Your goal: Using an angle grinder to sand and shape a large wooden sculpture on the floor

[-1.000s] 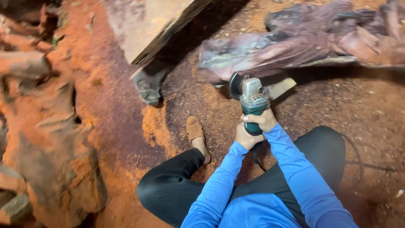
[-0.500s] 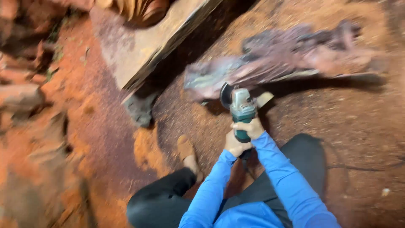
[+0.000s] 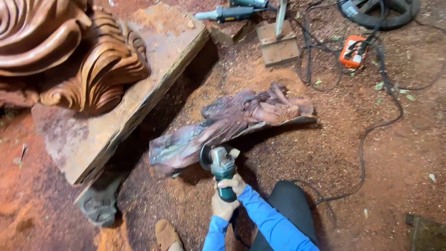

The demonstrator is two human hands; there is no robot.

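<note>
Grinder (image 3: 222,168) handle sits wrapped inside fingers (image 3: 231,183) of both hands.

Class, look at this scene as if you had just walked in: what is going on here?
A person sitting on the sawdust-covered ground grips a green angle grinder with both hands, the right hand ahead of the left hand. Its disc sits at the lower edge of a dark, gnarled piece of wood lying on the ground. A large reddish-brown carved wooden sculpture rests on a slab at upper left, and black cables trail across the floor.
</note>
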